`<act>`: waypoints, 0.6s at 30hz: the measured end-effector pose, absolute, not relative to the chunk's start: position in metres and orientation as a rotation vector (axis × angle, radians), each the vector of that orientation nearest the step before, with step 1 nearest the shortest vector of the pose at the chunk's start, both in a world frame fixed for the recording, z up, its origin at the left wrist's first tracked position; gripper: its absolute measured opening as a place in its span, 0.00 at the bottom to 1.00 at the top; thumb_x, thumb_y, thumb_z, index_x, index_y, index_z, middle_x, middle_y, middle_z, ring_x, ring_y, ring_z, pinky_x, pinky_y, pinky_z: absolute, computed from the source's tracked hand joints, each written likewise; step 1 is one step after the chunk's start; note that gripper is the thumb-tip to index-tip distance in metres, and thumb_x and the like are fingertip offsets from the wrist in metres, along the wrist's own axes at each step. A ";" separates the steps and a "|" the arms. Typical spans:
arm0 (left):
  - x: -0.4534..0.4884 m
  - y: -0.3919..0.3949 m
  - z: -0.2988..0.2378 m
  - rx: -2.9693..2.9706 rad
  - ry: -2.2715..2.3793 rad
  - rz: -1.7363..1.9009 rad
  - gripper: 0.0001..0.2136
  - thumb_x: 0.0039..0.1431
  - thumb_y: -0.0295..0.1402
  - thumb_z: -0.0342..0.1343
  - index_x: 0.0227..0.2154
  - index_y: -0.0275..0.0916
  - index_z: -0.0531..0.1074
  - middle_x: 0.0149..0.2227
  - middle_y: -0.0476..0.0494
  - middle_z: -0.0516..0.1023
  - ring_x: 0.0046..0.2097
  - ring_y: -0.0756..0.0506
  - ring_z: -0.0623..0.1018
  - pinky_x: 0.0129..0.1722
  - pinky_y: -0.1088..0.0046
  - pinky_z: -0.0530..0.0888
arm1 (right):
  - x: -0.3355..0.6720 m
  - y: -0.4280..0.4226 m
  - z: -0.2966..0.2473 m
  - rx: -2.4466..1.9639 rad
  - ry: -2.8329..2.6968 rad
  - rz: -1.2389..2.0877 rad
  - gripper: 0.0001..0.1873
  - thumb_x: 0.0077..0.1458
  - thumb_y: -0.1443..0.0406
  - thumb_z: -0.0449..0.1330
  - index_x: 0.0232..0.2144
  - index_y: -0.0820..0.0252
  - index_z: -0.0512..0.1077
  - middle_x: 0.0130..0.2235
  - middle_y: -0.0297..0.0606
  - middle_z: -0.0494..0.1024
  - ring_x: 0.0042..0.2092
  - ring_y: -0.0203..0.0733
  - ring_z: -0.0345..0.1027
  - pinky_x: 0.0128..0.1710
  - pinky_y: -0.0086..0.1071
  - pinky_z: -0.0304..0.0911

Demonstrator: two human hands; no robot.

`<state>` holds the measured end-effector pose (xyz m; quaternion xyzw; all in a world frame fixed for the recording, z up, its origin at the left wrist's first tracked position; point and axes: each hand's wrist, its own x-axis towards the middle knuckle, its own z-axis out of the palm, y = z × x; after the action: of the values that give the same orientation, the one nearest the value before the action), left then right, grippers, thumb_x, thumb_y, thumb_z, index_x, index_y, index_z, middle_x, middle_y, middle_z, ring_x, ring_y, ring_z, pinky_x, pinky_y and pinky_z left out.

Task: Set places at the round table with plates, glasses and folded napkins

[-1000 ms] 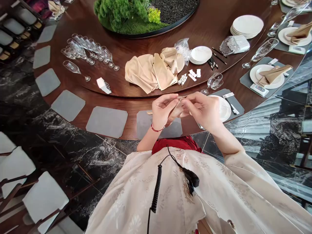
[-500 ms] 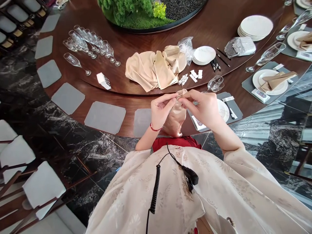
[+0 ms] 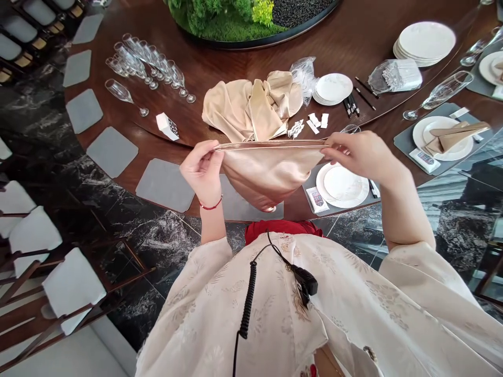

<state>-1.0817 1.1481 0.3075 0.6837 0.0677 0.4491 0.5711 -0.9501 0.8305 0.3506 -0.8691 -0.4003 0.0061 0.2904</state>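
A shiny beige cloth napkin (image 3: 271, 170) is stretched between my two hands, its doubled top edge taut and its lower part hanging in a rounded fold. My left hand (image 3: 203, 170) pinches the left end of that edge, and my right hand (image 3: 357, 154) pinches the right end. Below the napkin lies a grey placemat (image 3: 251, 201), partly covered by it. Close under my right hand sit stacked white plates (image 3: 346, 186) on another placemat, with a small white packet (image 3: 317, 200) beside them. Just beyond the napkin, more beige napkins (image 3: 230, 107) lie in a loose heap.
Several stemmed glasses (image 3: 143, 60) stand at the left on the dark round table (image 3: 236, 60). Small plates (image 3: 334, 88), black chopsticks (image 3: 351, 106) and large plates (image 3: 426, 42) are to the right. A folded napkin (image 3: 456, 137) tops one setting. Chairs (image 3: 73, 285) stand at lower left.
My hands have moved apart from a joint pinch, left hand leftward and right hand rightward. The napkin, which hung narrow, is now spread wide between them.
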 end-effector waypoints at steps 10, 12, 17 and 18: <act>-1.070 1.161 0.314 1.606 0.150 1.184 0.22 0.58 0.58 0.67 0.42 0.44 0.80 0.43 0.48 0.81 0.46 0.47 0.79 0.53 0.66 0.77 | -0.939 0.839 0.398 -1.949 -1.063 -0.238 0.14 0.58 0.54 0.72 0.27 0.57 0.81 0.29 0.38 0.83 0.30 0.38 0.73 0.29 0.33 0.64; -1.071 1.162 0.315 1.600 0.099 1.241 0.20 0.60 0.55 0.67 0.41 0.43 0.80 0.41 0.48 0.81 0.43 0.48 0.79 0.50 0.67 0.77 | -0.935 0.841 0.396 -1.914 -1.013 -0.273 0.15 0.58 0.53 0.72 0.28 0.58 0.82 0.30 0.39 0.83 0.30 0.37 0.73 0.30 0.33 0.64; -1.083 1.161 0.315 1.632 0.103 1.297 0.17 0.61 0.52 0.67 0.39 0.42 0.81 0.38 0.47 0.80 0.41 0.48 0.79 0.46 0.70 0.78 | -0.932 0.844 0.385 -1.904 -0.941 -0.268 0.20 0.54 0.51 0.75 0.44 0.56 0.85 0.33 0.38 0.85 0.27 0.34 0.68 0.28 0.33 0.60; -1.088 1.161 0.314 1.664 0.137 1.265 0.18 0.61 0.53 0.67 0.38 0.42 0.80 0.37 0.47 0.79 0.41 0.48 0.79 0.46 0.69 0.78 | -0.932 0.843 0.383 -1.912 -0.958 -0.235 0.18 0.55 0.52 0.74 0.43 0.56 0.85 0.32 0.38 0.84 0.27 0.35 0.67 0.27 0.34 0.60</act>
<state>-1.0875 1.1605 0.3141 0.6880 0.0567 0.5231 0.4999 -0.9324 0.8433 0.3834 -0.7819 -0.3919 -0.0962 0.4751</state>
